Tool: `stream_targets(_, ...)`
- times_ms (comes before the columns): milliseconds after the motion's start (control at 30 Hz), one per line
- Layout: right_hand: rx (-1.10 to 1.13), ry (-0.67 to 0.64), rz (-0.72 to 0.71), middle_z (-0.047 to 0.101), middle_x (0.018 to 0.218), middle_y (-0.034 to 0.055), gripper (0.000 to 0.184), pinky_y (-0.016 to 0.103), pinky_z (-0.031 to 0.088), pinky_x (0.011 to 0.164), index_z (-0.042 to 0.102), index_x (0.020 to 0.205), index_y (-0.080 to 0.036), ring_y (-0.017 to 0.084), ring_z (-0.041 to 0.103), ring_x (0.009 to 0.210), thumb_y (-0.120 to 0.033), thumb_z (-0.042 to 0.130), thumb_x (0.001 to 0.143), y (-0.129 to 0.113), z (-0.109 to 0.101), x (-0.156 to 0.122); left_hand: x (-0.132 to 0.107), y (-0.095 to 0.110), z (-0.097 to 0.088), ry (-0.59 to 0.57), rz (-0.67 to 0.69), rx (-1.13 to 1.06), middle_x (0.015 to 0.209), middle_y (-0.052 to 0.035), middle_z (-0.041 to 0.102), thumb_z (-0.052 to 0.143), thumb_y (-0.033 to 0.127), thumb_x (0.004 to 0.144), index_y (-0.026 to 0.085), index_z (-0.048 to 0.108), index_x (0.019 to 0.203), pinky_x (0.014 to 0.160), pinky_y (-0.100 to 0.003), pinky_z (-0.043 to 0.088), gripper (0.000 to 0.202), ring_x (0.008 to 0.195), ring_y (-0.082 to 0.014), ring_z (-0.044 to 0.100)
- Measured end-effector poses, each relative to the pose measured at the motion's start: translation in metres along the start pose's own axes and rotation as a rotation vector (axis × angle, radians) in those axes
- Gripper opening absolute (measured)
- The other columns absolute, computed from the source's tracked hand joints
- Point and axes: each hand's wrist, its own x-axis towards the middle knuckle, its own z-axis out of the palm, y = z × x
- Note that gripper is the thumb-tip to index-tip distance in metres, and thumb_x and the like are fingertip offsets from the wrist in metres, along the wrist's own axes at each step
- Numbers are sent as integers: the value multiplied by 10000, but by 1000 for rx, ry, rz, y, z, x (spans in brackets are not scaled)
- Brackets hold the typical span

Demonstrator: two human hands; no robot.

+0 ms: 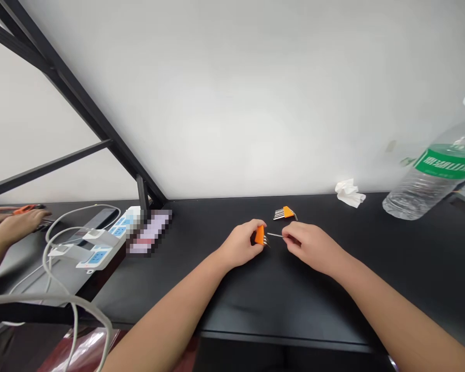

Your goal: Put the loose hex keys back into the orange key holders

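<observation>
Metalwork Over a Black Tabletop

In the head view, we are facing a pale, plain wall that is rising directly behind the dark, faintly shining tabletop. Our left hand is gripping an orange holder between thumb and fingers, above the tabletop's middle. Our right hand is pinching a thin metal rod, its free end pointing toward the holder, just beside it. A second orange holder with metal keys is lying behind, nearer the wall. White crumpled tissue and a large green-labelled bottle are resting to the right. On the left, a black metal frame is slanting across the wall, a white power strip is lying among looping cables, and another person's hands are holding something orange.
</observation>
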Motion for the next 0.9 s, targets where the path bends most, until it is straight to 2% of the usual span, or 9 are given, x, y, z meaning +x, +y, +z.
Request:
stream_targets(100, -7, 52, -46, 587, 809, -4, 152, 273, 390, 645, 574, 874, -220, 134, 526, 681, -175, 475, 980, 2, 6, -1, 0, 1, 0, -13, -29, -20, 994, 5, 690, 661, 186, 779, 248, 579, 1191, 785, -287, 540, 424, 822, -161, 650)
stream_targets(233, -46, 41, -85, 612, 852, 18, 170, 280, 398, 640, 608, 926, -213, 145, 558, 701, -182, 462, 1007, 3, 8, -2, -1, 4, 0, -39, -31, -39, 972, 12, 692, 715, 239, 784, 251, 605, 1178, 782, -276, 547, 409, 825, -162, 658)
stream_targets(433, -84, 26, -166, 636, 894, 55, 252, 294, 399, 619, 664, 928, -197, 156, 567, 707, -155, 434, 1022, -6, 4, -6, -1, 8, -1, -39, 25, 27, 922, 22, 677, 714, 194, 772, 247, 634, 1111, 722, -261, 520, 351, 784, -150, 624)
stream_targets(500, 89, 34, -195, 655, 918, 50, 249, 293, 438, 672, 685, 942, -207, 156, 592, 758, -165, 454, 1024, -10, 2, -5, -1, 11, -2, -40, 59, 56, 902, 17, 669, 730, 184, 763, 244, 648, 1094, 735, -272, 512, 346, 801, -158, 613)
stream_targets(567, 339, 48, -152, 672, 919, 37, 202, 291, 464, 720, 705, 931, -221, 154, 608, 794, -194, 519, 1006, -13, 2, -3, -1, 14, -2, -39, 96, 48, 917, 1, 665, 774, 226, 765, 246, 665, 1093, 772, -284, 512, 346, 874, -179, 610)
stream_targets(667, 739, 13, 77, 661, 837, 8, 71, 272, 447, 633, 682, 902, -224, 135, 582, 701, -271, 647, 943, -12, 8, 3, -2, 19, 1, -11, 115, -25, 1019, -39, 650, 815, 328, 770, 257, 685, 1099, 742, -267, 516, 360, 1000, -207, 598)
stream_targets(767, 1076, -88, 276, 633, 772, -25, 248, 234, 374, 528, 559, 885, -222, 112, 531, 617, -362, 762, 859, -8, 21, 9, -3, 22, 3, 26, 160, -21, 1041, -48, 643, 796, 294, 778, 248, 685, 1072, 789, -286, 518, 317, 1013, -208, 595)
stream_targets(833, 1164, -139, 339, 609, 716, -42, 345, 219, 308, 490, 488, 852, -224, 92, 465, 561, -407, 780, 841, -6, 28, 11, -3, 23, 3, 32, 208, 21, 967, -26, 655, 759, 236, 788, 239, 673, 1038, 881, -324, 501, 265, 961, -195, 602)
stream_targets(900, 1164, -171, 364, 572, 677, -53, 348, 219, 272, 481, 489, 848, -220, 80, 405, 527, -452, 748, 865, -6, 30, 11, -3, 22, 0, 33, 218, 54, 902, -5, 658, 732, 216, 797, 239, 657, 1044, 917, -342, 485, 259, 892, -181, 604)
